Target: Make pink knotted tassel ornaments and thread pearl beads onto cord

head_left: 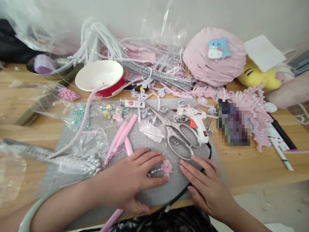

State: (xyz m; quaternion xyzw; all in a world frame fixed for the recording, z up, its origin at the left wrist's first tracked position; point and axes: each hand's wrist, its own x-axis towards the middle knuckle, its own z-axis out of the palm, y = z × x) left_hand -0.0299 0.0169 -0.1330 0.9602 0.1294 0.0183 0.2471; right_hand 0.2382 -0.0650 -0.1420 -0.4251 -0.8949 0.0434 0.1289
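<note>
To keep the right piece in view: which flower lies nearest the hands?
The pink flower by the left hand's fingertips; the lilac flowers lie farther back than the scissors.

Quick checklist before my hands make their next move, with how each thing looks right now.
1. Pink flower within reach: ok, it lies on the mat by the fingertips of the left hand.
2. Scissors within reach: ok, their handles lie just beyond the fingertips of the right hand.
3. Black cord clear of hands: not ok, it passes beneath the right hand.
4. Glue gun upright: not ok, it lies on its side.
5. Glue gun cool: cannot tell.
</note>
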